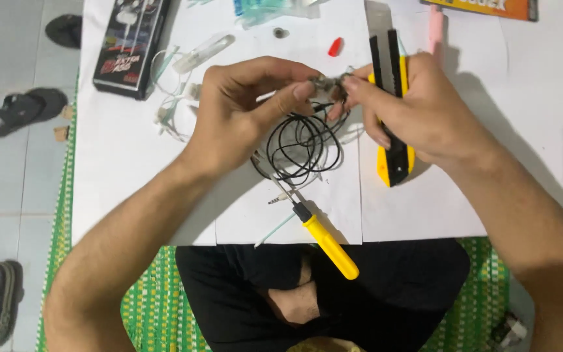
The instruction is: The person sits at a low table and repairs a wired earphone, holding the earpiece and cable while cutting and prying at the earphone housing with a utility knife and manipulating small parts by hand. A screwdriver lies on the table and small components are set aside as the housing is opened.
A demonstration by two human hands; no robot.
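Head view, near to far: a yellow-handled screwdriver [326, 242] lies at 6 o'clock, close by for grabbing. Above it, black earphone wire [304, 146] hangs in loops from both hands so it stays out of the way. The left hand [242, 114] and right hand [402, 107] pinch a small earpiece [326, 82], maybe, between fingertips. A yellow cutter knife [394, 160] rests under the right hand; a dark box [129, 45] sits at 11 o'clock.

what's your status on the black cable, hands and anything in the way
Left hand and right hand both pinching the earpiece end. Black cable hangs coiled below. Yellow screwdriver and utility knife lie close.
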